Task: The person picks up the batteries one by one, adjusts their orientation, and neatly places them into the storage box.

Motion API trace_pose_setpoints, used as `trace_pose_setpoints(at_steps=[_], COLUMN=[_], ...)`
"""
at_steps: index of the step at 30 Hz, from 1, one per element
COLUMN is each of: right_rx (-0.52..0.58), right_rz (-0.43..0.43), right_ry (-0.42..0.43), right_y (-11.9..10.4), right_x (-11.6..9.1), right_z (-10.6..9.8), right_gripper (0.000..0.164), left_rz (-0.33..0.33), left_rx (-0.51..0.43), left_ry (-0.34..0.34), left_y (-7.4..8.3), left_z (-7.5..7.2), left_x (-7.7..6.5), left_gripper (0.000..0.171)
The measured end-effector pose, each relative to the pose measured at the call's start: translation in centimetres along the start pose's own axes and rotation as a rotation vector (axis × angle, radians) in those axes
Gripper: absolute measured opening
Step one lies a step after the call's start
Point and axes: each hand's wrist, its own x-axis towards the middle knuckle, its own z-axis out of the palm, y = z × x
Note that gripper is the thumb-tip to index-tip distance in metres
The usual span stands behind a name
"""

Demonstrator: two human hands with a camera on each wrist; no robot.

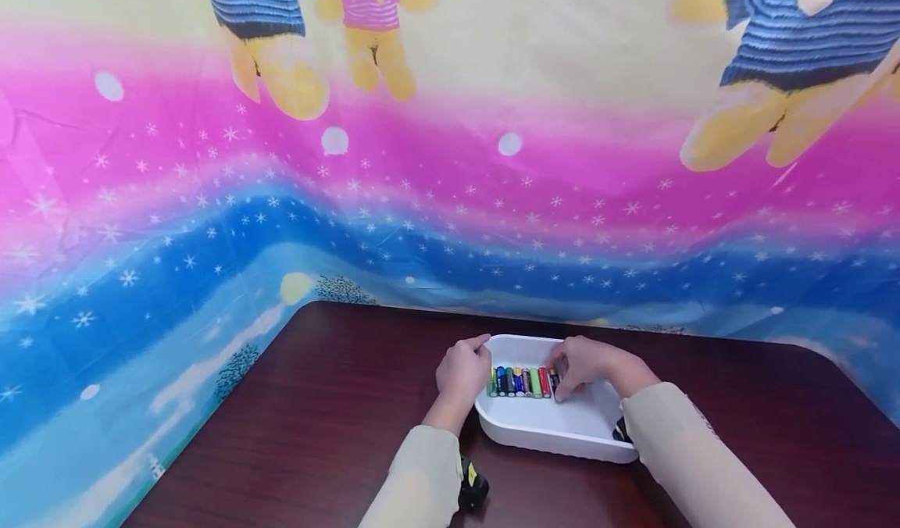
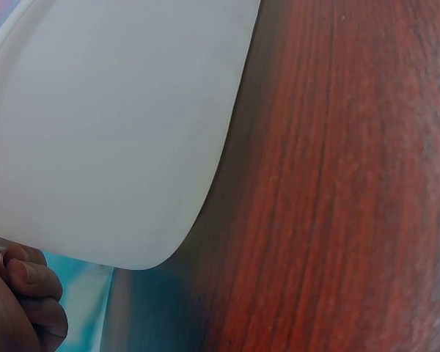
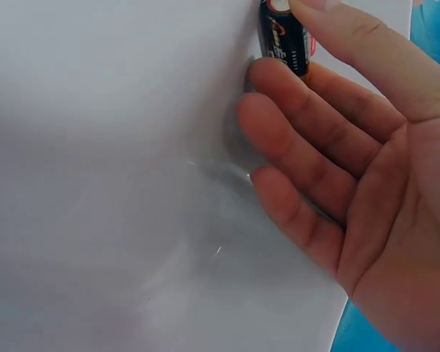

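A white plastic tray (image 1: pixel 534 426) stands on the table, holding a row of several coloured batteries (image 1: pixel 520 382) laid side by side. At the tray's left rim, my left hand (image 1: pixel 464 372) grips the edge with curled fingers; they also show at the lower left of the left wrist view. Inside the tray, my right hand (image 1: pixel 583 364) pinches a black battery (image 3: pixel 284 37) at the row's right end. The thumb lies on the battery's end in the right wrist view. Part of this battery is hidden by the hand.
A dark reddish wooden table (image 1: pixel 316 419) extends around the tray. Behind it hangs a printed cloth (image 1: pixel 450 184) with bears and snowflakes. A black wrist-worn device (image 1: pixel 473 485) sits by the left sleeve.
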Motion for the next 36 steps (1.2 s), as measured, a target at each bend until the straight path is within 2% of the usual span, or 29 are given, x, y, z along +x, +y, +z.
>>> trace_pose_setpoints(at_steps=[11,20,24,29,32,34,36], right_rx=[0.136,0.123,0.11,0.179,0.246,0.283,0.275], right_rz=[0.021,0.028,0.07,0.058,0.008,-0.034,-0.058], right_ry=[-0.026,-0.027,-0.033,-0.034,-0.002,0.048,0.143], right_y=[0.6,0.0,-0.5,-1.3,-1.3,-0.7,0.3], right_x=[-0.1,0.1,-0.6,-1.7,-2.9,-4.2,-5.7], right_z=[-0.2,0.2,0.0,-1.7,-3.8,-5.3,-6.6], right_gripper=[0.042,0.04,0.042,0.042,0.042,0.042,0.047], left_rz=[0.019,0.0,-0.011,-0.003,0.019,0.031,0.044], left_rx=[-0.006,-0.022,-0.055,-0.057,0.0,0.056,0.118], left_ry=[-0.007,0.012,-0.022,-0.023,-0.053,-0.12,-0.19], left_y=[0.1,-0.6,-0.7,-0.8,-0.9,-1.0,-1.1], left_z=[0.3,0.2,0.0,-0.4,-0.9,-1.7,-2.9], left_x=[-0.1,-0.2,-0.3,0.1,0.1,0.2,0.4], left_gripper=[0.03,0.03,0.03,0.03,0.031,0.034,0.043])
